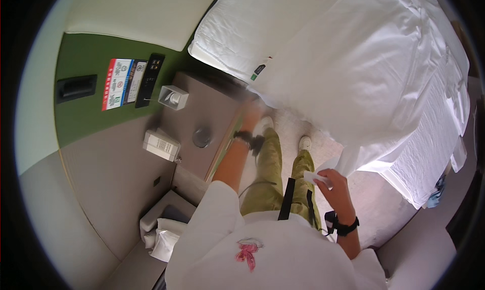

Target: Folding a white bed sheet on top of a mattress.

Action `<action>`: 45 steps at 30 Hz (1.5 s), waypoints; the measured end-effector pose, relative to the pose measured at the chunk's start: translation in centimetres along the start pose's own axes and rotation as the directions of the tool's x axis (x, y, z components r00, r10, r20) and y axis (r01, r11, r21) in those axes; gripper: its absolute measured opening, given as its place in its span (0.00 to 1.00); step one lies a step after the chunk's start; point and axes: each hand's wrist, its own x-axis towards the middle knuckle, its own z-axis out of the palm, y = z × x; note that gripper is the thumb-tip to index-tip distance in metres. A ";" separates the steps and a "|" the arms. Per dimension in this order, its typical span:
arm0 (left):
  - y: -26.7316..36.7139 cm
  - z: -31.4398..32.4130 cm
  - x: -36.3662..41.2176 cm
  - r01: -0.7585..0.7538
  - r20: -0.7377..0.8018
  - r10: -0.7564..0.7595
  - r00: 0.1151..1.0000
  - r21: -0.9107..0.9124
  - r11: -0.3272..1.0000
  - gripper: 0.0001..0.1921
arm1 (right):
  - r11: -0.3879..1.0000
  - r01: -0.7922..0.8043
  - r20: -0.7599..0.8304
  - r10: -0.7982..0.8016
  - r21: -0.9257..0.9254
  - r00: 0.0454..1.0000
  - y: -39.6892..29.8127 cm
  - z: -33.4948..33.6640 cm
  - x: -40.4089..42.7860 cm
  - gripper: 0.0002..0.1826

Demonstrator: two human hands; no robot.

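A white duvet or cover (pixel 326 59) lies spread over the bed, its near edge hanging towards the floor. My right hand (pixel 333 184) pinches a corner of white cloth between thumb and fingers, beside my right thigh. Blurred by motion, my left hand (pixel 254 110) is at the near left edge of the cover, between the bed and the nightstand; whether its fingers hold the fabric cannot be made out. A small dark and green tag (pixel 258 71) lies on the bedding near the left side. Under the cover, the white quilted mattress surface (pixel 223 36) shows at the upper left.
Close on my left stands a brown nightstand (pixel 193 153) bearing a round black object (pixel 202 137), a white box (pixel 161 145) and a small square holder (pixel 173 97). A grey seat with white pillows (pixel 165 240) is at the lower left. Carpet (pixel 375 203) lies below the bed.
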 end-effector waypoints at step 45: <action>-1.3 -7.1 -7.1 0.283 0.334 -0.084 0.939 -0.611 0.739 0.14 | 0.962 0.195 -0.018 -0.202 -0.192 0.979 -3.9 4.5 5.0 0.02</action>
